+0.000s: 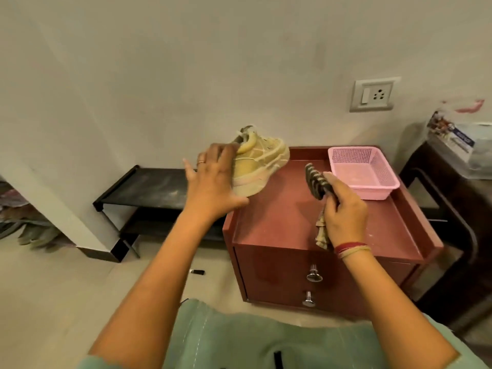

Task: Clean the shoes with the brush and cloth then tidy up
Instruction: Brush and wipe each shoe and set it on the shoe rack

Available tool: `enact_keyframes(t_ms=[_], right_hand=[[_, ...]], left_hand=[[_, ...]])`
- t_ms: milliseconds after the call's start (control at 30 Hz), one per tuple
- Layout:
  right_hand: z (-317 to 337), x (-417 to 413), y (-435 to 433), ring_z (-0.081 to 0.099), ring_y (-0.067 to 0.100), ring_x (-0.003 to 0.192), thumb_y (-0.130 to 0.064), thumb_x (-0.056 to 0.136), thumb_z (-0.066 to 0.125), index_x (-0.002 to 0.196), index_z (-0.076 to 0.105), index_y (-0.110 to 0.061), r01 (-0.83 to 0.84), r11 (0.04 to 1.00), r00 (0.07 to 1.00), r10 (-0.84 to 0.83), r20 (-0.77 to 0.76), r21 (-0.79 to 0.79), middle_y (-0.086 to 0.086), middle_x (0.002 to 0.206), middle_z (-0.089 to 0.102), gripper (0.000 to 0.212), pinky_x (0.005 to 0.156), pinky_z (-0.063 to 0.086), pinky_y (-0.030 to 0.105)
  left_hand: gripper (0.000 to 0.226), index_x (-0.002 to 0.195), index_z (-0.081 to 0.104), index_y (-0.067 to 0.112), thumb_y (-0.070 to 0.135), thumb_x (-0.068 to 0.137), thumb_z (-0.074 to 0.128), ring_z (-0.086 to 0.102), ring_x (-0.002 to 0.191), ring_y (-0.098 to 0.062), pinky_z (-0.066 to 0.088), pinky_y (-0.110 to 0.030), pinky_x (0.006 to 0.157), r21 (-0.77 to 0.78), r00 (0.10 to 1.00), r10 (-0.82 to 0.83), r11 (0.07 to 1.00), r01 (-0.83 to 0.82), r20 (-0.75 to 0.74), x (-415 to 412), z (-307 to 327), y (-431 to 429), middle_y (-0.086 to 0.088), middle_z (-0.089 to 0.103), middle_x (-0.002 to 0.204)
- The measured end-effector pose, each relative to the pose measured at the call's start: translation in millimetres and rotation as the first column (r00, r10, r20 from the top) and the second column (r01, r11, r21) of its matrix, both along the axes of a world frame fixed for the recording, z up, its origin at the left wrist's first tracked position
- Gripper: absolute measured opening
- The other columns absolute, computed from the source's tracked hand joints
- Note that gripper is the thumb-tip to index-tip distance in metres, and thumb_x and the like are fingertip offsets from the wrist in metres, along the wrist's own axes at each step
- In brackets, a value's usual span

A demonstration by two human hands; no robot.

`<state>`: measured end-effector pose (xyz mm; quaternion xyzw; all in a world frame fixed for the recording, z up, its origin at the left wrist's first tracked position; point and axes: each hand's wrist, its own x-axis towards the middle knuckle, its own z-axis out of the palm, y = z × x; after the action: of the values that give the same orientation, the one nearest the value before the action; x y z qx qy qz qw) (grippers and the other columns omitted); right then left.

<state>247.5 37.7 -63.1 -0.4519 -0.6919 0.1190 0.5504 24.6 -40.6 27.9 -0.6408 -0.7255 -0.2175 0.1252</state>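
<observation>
Left hand (pixel 215 179) grips the tan shoe (pixel 259 161) at its heel end: thumb under the sole, fingers over the collar, little finger splayed clear. The shoe is at the back-left corner of the red cabinet (pixel 287 225), toe pointing right toward the pink basket (pixel 363 169), its side turned to me. I cannot tell whether the sole touches the cabinet top or hangs just above it. Reason for this hold, as I judge it: a heel grip leaves the upper and the sole edge exposed for brushing, and working over the cabinet top catches what falls. Right hand (pixel 344 211) is clamped round the handle of the brush (pixel 316 182), whose head sticks up and leans toward the shoe but is apart from it, not yet in contact. A pale strip (pixel 322 235) hangs below my fist; it may be the cloth, but I cannot be sure. Pose: left forearm reaches forward and across, back of the hand toward me; right forearm comes up from the lower right, wrist upright. Only one shoe is in view. The basket stands at the back-right, near the brush, a likely home for the tools. The black shoe rack (pixel 149 187) sits low by the wall, left of the cabinet.
</observation>
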Motion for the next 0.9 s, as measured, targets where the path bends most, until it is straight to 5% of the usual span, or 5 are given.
enact_keyframes(t_ms=[167, 333, 500, 700, 900], right_hand=[[13, 0, 10, 0.058, 0.01, 0.099, -0.004, 0.088, 0.054, 0.115, 0.064, -0.011, 0.086, 0.991, 0.956, -0.11, -0.271, -0.098, 0.003, 0.11, 0.067, 0.03, 0.09, 0.043, 0.018], [29, -13, 17, 0.06, 0.007, 0.093, -0.007, 0.089, 0.057, 0.107, 0.065, -0.018, -0.141, 0.971, 0.858, 0.023, -0.513, -0.193, -0.006, 0.097, 0.065, 0.022, 0.09, 0.051, 0.03], [29, -43, -1, 0.06, -0.004, 0.093, -0.001, 0.088, 0.055, 0.104, 0.065, -0.024, -0.39, 0.914, 0.888, 0.342, -0.307, -0.112, -0.012, 0.098, 0.066, 0.03, 0.082, 0.045, 0.011], [13, -59, -8, 0.058, 0.007, 0.11, 0.001, 0.086, 0.052, 0.113, 0.066, -0.016, -0.488, 0.871, 0.873, 0.486, -0.044, -0.062, -0.006, 0.114, 0.066, 0.035, 0.096, 0.047, 0.026], [12, -55, 0, 0.054, 0.013, 0.113, -0.01, 0.084, 0.056, 0.112, 0.065, -0.021, -0.531, 0.847, 0.845, 0.532, 0.048, -0.029, -0.01, 0.115, 0.059, 0.031, 0.097, 0.044, 0.043]], left_hand=[[0.093, 0.133, 0.034, 0.029, 0.04, 0.052, 0.077, 0.033, 0.128, -0.024, 0.006, -0.07, 0.108, -0.08, 0.993, -0.058, 0.995, 0.066, 0.105, 35, -32, 4, 0.005, 0.035, 0.128], [0.096, 0.136, 0.034, 0.032, 0.041, 0.05, 0.075, 0.031, 0.128, -0.021, 0.008, -0.066, 0.112, -0.123, 0.975, -0.137, 0.979, 0.16, 0.176, 27, -64, 4, 0.01, 0.036, 0.125], [0.102, 0.142, 0.033, 0.028, 0.041, 0.048, 0.073, 0.032, 0.125, -0.02, 0.032, -0.04, 0.106, -0.009, 0.913, -0.242, 0.966, 0.26, 0.327, 11, -82, 4, 0.01, 0.04, 0.131], [0.111, 0.148, 0.021, 0.03, 0.038, 0.051, 0.074, 0.032, 0.135, -0.012, 0.039, -0.037, 0.107, 0.207, 0.765, -0.3, 0.953, 0.219, 0.57, 16, -97, 6, 0.008, 0.035, 0.146], [0.099, 0.139, 0.037, 0.012, 0.042, 0.052, 0.074, 0.033, 0.131, -0.005, 0.04, -0.033, 0.107, 0.276, 0.758, -0.367, 0.927, 0.252, 0.54, 9, -101, 16, 0.006, 0.035, 0.136]])
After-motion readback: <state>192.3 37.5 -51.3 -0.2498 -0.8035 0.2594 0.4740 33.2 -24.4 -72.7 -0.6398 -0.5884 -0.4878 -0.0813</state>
